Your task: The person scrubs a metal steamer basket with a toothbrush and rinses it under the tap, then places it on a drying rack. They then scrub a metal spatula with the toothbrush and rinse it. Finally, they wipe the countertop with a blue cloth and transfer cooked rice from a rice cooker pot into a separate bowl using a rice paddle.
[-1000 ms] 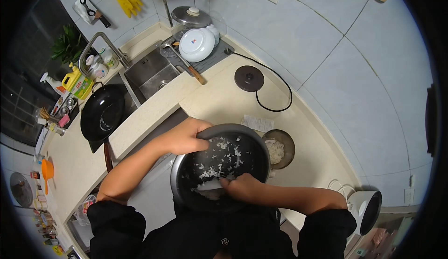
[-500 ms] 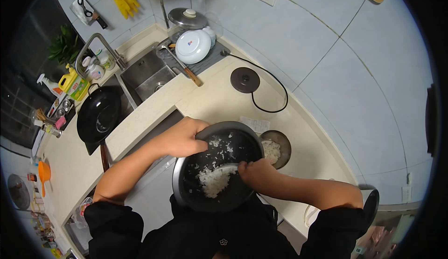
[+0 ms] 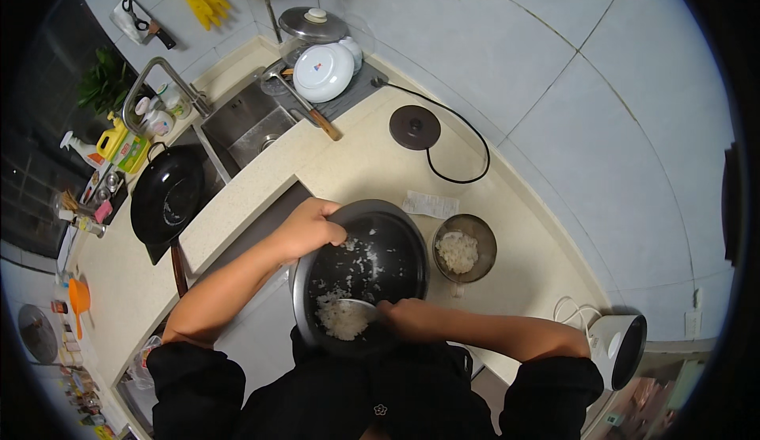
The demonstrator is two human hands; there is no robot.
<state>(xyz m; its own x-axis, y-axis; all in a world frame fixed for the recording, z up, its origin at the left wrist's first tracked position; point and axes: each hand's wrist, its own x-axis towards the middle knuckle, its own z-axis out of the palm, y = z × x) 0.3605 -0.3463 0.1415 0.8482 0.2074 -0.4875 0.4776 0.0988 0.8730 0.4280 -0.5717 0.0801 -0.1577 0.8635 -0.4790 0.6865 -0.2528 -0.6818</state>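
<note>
A dark round cooking pot (image 3: 396, 254) is tilted in front of my body, with loose grains stuck to its inner wall. My left hand (image 3: 313, 230) is closed on its upper left rim, thumb over the edge. My right hand (image 3: 408, 319) is closed round a spoon (image 3: 360, 305), its handle mostly hidden in my fist. The spoon's head rests in a heap of white cooked rice (image 3: 342, 323) low in the pot. Just right of the pot, a steel bowl (image 3: 489, 254) stands on the counter with a clump of rice (image 3: 457, 252) inside.
A paper slip (image 3: 430, 204) and a round dark kettle base (image 3: 415, 128) with its cord lie on the counter (image 3: 348, 171) beyond. A black wok (image 3: 168, 190) rests beside the sink (image 3: 241, 127) at left. A white appliance (image 3: 613, 349) stands at right.
The pot has shifted a little left and the steel bowl shows more fully. My right hand has moved left and down, carrying the spoon further into the rice heap.
</note>
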